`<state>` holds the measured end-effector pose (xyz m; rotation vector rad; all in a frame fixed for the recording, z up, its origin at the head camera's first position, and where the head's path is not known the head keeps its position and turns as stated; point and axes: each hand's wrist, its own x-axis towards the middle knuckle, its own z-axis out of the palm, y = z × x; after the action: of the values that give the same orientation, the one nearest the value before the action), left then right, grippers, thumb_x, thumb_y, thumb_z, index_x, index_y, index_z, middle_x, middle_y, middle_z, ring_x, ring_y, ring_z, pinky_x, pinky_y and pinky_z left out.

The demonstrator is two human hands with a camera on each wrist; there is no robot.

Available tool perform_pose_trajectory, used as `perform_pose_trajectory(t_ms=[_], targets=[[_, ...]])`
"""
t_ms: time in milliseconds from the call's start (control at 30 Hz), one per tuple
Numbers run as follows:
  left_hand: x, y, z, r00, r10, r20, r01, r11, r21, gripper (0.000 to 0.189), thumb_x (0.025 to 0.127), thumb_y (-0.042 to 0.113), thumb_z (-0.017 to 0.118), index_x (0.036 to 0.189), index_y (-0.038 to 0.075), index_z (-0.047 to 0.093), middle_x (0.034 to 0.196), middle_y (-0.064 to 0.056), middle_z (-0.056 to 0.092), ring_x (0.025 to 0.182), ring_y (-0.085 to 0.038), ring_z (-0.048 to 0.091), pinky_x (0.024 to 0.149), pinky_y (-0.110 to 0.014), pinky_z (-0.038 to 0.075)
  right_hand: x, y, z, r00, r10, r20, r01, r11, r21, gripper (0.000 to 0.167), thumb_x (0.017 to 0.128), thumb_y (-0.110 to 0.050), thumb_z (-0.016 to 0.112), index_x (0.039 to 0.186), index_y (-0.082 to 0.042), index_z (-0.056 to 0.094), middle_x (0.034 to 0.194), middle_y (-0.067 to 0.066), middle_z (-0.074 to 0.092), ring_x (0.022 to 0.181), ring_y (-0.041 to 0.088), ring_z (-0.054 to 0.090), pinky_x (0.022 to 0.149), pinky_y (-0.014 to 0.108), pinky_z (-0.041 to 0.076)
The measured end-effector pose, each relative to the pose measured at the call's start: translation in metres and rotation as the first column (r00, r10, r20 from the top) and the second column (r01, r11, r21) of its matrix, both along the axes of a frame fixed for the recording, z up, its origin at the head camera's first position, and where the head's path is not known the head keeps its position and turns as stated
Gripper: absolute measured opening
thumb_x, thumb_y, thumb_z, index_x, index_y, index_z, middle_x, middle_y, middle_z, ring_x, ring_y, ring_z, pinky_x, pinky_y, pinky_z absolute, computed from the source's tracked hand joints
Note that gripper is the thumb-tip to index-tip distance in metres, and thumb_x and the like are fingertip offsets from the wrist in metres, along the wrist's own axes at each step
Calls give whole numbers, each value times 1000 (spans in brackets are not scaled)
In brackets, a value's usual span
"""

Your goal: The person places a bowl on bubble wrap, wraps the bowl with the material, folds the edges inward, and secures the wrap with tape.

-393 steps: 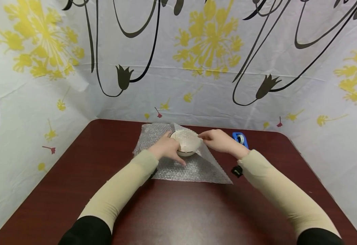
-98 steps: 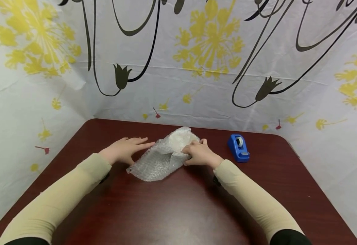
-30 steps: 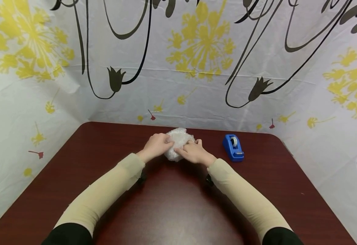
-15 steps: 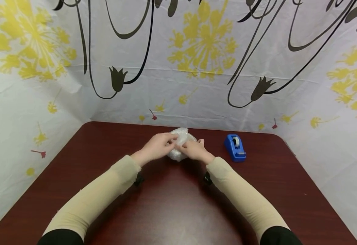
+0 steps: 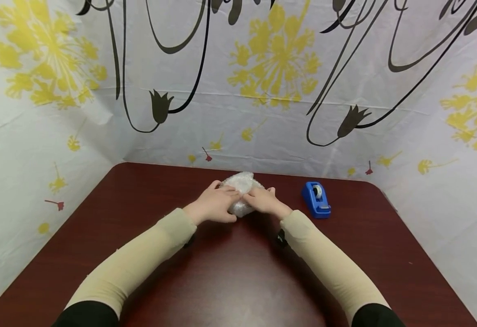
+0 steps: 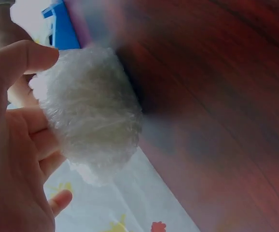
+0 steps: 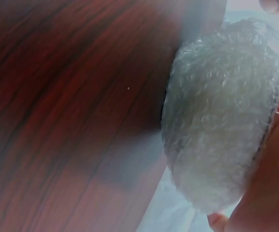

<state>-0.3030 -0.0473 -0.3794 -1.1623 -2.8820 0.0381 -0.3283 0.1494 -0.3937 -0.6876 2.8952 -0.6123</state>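
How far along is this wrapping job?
Done: the bubble wrap is folded into a compact bundle. In hand: the left hand and right hand both rest on it, perhaps keeping the folds closed. Remaining: probably taping, since the blue tape dispenser sits apart on the table and I can't make out any tape on the bundle.

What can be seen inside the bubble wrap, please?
Only a pale area shows dimly through the bubble wrap; its layers cover the outline and details, so I cannot tell what is inside.

Rounded, translucent bubble-wrap bundle [image 7: 219,116] on red-brown tabletop [image 5: 238,281]
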Motion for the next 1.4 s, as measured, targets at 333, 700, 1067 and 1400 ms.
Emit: perform_pose_trajectory(t_ms=[333, 700, 1067, 1400], targets=[[-17, 17, -7, 998, 23, 59, -23, 1000, -5, 38, 80, 51, 70, 109, 26, 70, 101, 10, 68, 108, -14, 56, 105, -53, 21, 5, 11, 0, 990, 3, -139, -19, 994, -112, 20, 91, -30, 65, 79, -16, 72, 69, -10, 61, 65, 10, 54, 78, 43, 36], [-26, 24, -12, 997, 37, 65, -36, 999, -15, 50, 77, 56, 73, 113, 21, 73, 130, 1, 52, 118, -17, 52, 113, -55, 15, 10, 13, 0, 980, 89, -178, -91, 996, -6, 23, 97, -28, 57, 108, -16, 74, 107, -5, 69, 99, 14, 62, 86, 49, 34], [-26, 29, -14, 994, 87, 68, -86, 996, -23, 46, 75, 56, 76, 108, 25, 74, 109, 10, 66, 110, -13, 52, 111, -50, 16, 6, 39, 10, 957, 46, -285, -62, 997, -47, 22, 94, -25, 61, 105, -11, 74, 109, 5, 68, 103, 24, 61, 88, 51, 43], [-20, 27, -13, 994, 104, 25, -104, 995, -5, 30, 75, 52, 79, 94, 29, 74, 98, 15, 65, 117, -16, 37, 97, -46, 23, 20, 165, 19, 863, -495, -101, 471, 862, -188, 45, 96, -38, 56, 112, 3, 65, 108, 21, 62, 85, 31, 60, 70, 43, 48]])
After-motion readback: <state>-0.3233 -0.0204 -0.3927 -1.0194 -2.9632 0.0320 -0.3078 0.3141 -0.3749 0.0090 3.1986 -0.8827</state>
